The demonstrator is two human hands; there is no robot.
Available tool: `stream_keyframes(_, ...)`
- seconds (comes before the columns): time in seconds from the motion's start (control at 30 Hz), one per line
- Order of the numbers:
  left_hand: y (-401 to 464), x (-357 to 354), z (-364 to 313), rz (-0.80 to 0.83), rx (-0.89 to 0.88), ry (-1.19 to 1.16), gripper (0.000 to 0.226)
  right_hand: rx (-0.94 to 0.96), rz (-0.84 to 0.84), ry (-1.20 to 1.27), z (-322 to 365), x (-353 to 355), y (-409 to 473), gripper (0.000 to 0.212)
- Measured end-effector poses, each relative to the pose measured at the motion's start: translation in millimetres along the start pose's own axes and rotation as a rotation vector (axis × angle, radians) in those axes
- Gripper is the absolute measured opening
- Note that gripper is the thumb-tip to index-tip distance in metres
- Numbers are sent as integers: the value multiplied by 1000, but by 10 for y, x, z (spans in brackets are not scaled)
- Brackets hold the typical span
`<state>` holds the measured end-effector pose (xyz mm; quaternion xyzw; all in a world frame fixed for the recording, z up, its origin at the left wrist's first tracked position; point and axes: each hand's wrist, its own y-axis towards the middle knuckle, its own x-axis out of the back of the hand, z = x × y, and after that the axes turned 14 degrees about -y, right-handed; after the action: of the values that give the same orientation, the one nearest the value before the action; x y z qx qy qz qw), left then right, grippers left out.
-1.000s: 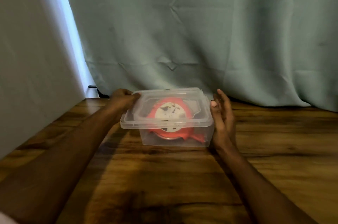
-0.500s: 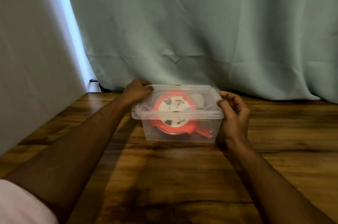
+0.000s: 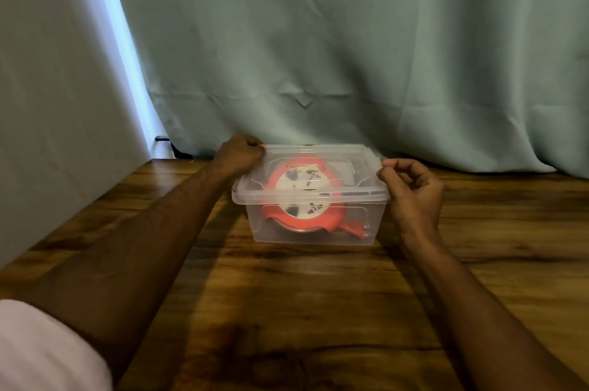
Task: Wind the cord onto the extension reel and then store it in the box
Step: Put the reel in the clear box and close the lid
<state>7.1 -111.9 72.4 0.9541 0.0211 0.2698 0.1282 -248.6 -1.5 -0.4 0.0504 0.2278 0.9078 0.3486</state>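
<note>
A clear plastic box [image 3: 361,226] stands on the wooden table near its far edge, and its clear lid [image 3: 361,167] lies on top. Inside lies the red extension reel [image 3: 331,220] with a white socket face, flat on the bottom; a red plug end shows at the box's front right corner. My left hand [image 3: 237,156] grips the lid's far left corner with curled fingers. At the lid's right rim, my right hand [image 3: 414,193] has its fingers curled and its fingertips on the edge.
The wooden table [image 3: 318,311] stretches towards me in front of the box. A pale green curtain [image 3: 350,55] hangs right behind the box. A small black object [image 3: 169,143] sits at the table's far left corner by a grey wall.
The lid has come down level onto the box. My right hand, which was flat against the box's right side, now has curled fingers at the lid's rim. The view has shifted slightly.
</note>
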Motion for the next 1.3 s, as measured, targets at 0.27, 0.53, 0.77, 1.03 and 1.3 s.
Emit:
stream_keyframes(0.27,37,29,-49,85,58,79,34,-69,-3,67,79,67,34,41)
stream_keyframes(0.53,-45,3,-43,67,172,-211,24,-20,93,-4,89,62,-40,16)
stream_keyframes(0.77,-137,-62,84,16,264,-447,29,-112,96,-18,158,-15,-57,18)
stream_keyframes(1.03,-313,-35,-268,115,-375,722,66,-596,374,-27,197,52,-187,46)
stream_keyframes(1.3,-496,-275,-304,519,-206,538,77,-650,340,-35,280,52,-189,38)
